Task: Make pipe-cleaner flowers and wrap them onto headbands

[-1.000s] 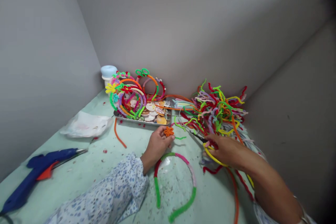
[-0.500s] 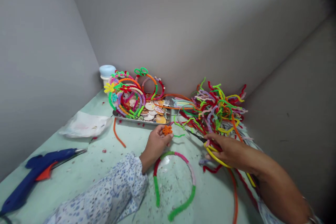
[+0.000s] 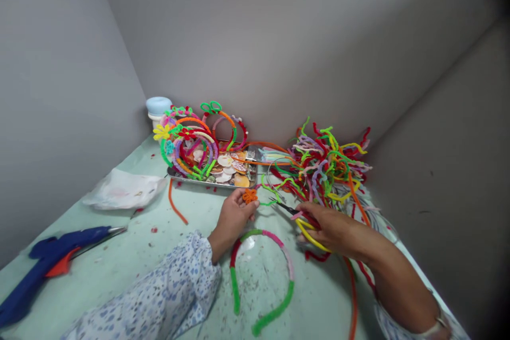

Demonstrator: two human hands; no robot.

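Note:
Between the fingertips of my left hand (image 3: 233,218) is a small orange pipe-cleaner flower (image 3: 249,196). A thin green pipe-cleaner piece (image 3: 268,203) runs out to the right, just by the flower. My right hand (image 3: 324,223) is wrapped round dark-bladed scissors (image 3: 286,207), whose tips point left at the green piece; whether they touch it I cannot tell. A yellow loop (image 3: 308,235) shows beneath the right fingers. On the table in front of me lies a headband (image 3: 290,263) wound in green, red and pink pipe cleaner.
At the back, a metal tray (image 3: 215,185) holds decorated headbands (image 3: 207,138) and shell-like pieces. A tangled pile of pipe cleaners (image 3: 330,164) lies right of it. On the left are a blue glue gun (image 3: 59,249), a plastic bag (image 3: 123,189) and a blue-lidded jar (image 3: 159,106).
My right hand has brought the scissors left, closer to the flower and the green piece. My left hand keeps hold of the flower. The view has shifted slightly.

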